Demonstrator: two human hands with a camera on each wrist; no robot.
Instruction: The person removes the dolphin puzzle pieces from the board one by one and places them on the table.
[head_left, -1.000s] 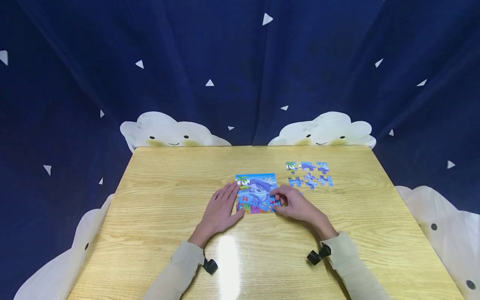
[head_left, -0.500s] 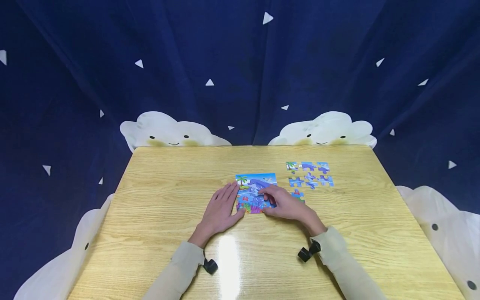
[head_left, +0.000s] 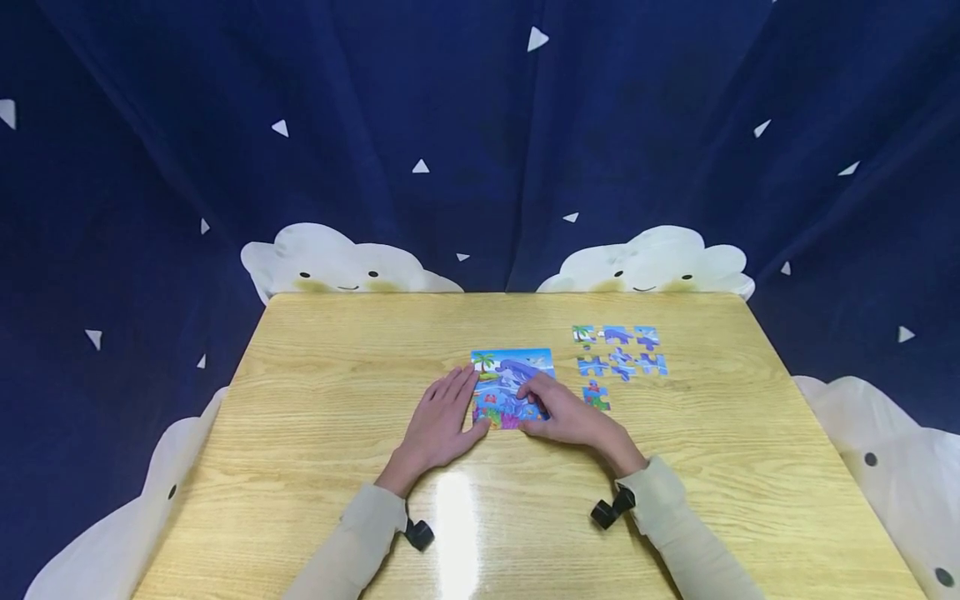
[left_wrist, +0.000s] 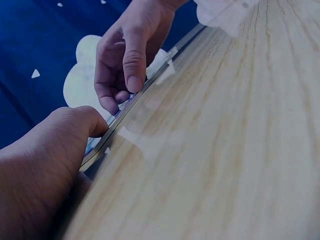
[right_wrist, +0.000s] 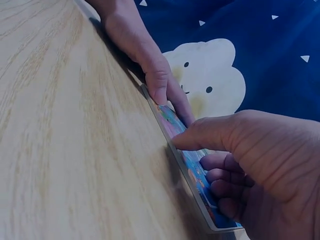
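Observation:
A jigsaw puzzle with dolphins, a palm tree and sea life [head_left: 491,387] lies flat on the table, in the middle of the head view. My left hand [head_left: 437,425] rests along its left edge, fingers straight, thumb at the lower left corner. Over the lower right part is my right hand [head_left: 570,415], its fingers bent. In the right wrist view its thumb tip touches the puzzle's near edge [right_wrist: 186,172] and the other fingers curl above the picture. Whether a piece is pinched there stays hidden. Several loose puzzle pieces [head_left: 622,361] lie spaced out to the right.
The wooden table [head_left: 337,375] reaches out on all sides of the puzzle. Closest to my right hand lies one loose piece [head_left: 597,397] below the others. A dark blue curtain [head_left: 480,125] with white clouds hangs behind the table.
My right hand has moved left from the puzzle's right edge to its lower middle, uncovering the lowest loose piece. The left hand has stayed in place.

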